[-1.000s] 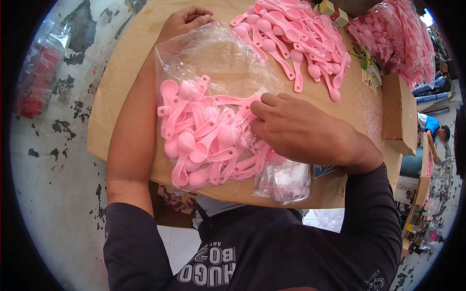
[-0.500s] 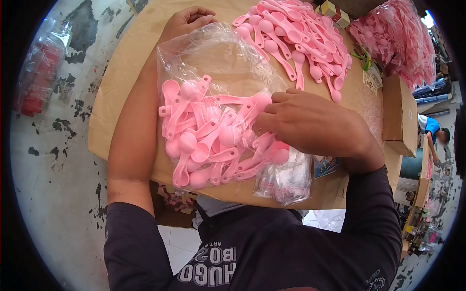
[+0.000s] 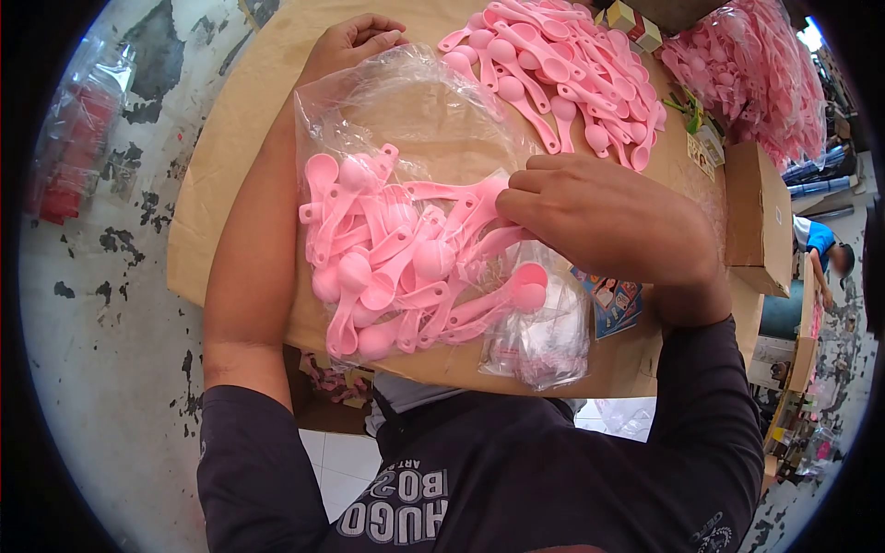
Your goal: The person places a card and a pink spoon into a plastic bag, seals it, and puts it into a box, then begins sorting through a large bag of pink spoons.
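My right hand (image 3: 608, 217) has its fingers bent and pinched on a pink spoon (image 3: 498, 241) at the right side of a clear plastic bag (image 3: 323, 101). The fingertips are partly hidden. Inside the bag lie several pink spoons (image 3: 383, 249) with round bowls and holed handles, pointing in mixed directions. One more spoon (image 3: 530, 284) sticks out at the bag's right side. My left hand (image 3: 361, 41) rests on the table beyond the bag, fingers loosely bent with the thumb apart, holding nothing I can see. My left forearm lies along the bag's left edge.
A heap of loose pink spoons (image 3: 572, 64) covers the far side of the brown table (image 3: 230, 184). Behind it stand a full bag of pink pieces (image 3: 751, 78) and a cardboard box (image 3: 758, 207). Folded clear bags (image 3: 544, 346) and a printed card (image 3: 613, 300) lie near me. Another person (image 3: 820, 247) is far right.
My right hand has moved slightly up and away from me, lifting off the lower spoon. That spoon's bowl and more of the printed card now show. My left hand stays put.
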Demonstrator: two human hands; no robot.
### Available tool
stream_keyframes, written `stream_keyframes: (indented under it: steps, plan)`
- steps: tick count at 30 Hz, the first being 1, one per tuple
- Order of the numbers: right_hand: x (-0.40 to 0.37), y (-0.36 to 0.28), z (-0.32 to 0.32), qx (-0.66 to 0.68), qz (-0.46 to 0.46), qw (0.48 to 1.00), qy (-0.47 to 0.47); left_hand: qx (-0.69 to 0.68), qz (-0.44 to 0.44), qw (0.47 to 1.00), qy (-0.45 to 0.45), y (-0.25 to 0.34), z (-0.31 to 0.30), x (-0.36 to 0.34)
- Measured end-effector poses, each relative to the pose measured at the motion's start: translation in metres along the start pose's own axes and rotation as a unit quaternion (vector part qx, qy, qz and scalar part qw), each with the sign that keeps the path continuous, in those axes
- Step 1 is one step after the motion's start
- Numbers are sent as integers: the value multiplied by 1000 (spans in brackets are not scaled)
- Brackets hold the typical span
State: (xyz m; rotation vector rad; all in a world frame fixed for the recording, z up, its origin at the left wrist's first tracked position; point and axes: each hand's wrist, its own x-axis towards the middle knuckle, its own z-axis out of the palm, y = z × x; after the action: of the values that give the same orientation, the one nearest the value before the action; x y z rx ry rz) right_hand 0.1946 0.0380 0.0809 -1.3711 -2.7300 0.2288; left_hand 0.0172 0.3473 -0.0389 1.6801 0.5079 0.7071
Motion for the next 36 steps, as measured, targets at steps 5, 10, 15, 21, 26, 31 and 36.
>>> stream_keyframes:
  steps: [5, 10, 15, 21, 26, 31, 36]
  plan:
    - [0, 2, 0, 9, -5, 1000, -7, 7, 0, 1000, 2, 1, 1, 0]
    - [-1, 3, -3, 22, 6, 999, -30, 2, 4, 1000, -2, 0, 0, 1]
    - [-4, 26, -32, 29, 45, 998, 32, 9, -1, 1000, 2, 1, 0, 1]
    - [8, 34, -56, -186, 237, 921, 247, -3, 0, 1000, 3, 1, 0, 0]
    - [-2, 56, -43, -139, 138, 954, 227, 12, 2, 1000, 7, 3, 2, -2]
    - [5, 16, -30, 110, 42, 992, -44, 1, -1, 1000, -6, -1, -2, 1]
    - [3, 0, -17, 146, -19, 986, -77, -12, -1, 1000, -7, -1, -2, 2]
